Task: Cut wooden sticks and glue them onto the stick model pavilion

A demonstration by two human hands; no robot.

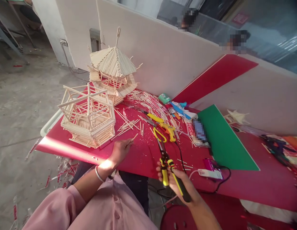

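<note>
I observe the left hand (121,149) resting on the red table (143,156), pinching a short stick (134,137) just beside the open-frame stick model (88,116). The right hand (177,183) grips yellow-handled cutters (165,164), blades pointing away. Behind stands a roofed stick model (112,75). Loose sticks (148,102), scissors (159,134) and a green sheet (225,140) lie on the table.

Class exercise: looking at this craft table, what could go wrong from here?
1. The right hand grips the cutters near the left hand, which pinches a stick: fingers might get nipped.
2. The open-frame model sits at the edge of the table; a nudge could tip it off.
3. The glue gun has a cable running past the cutters, so it may snag.
</note>
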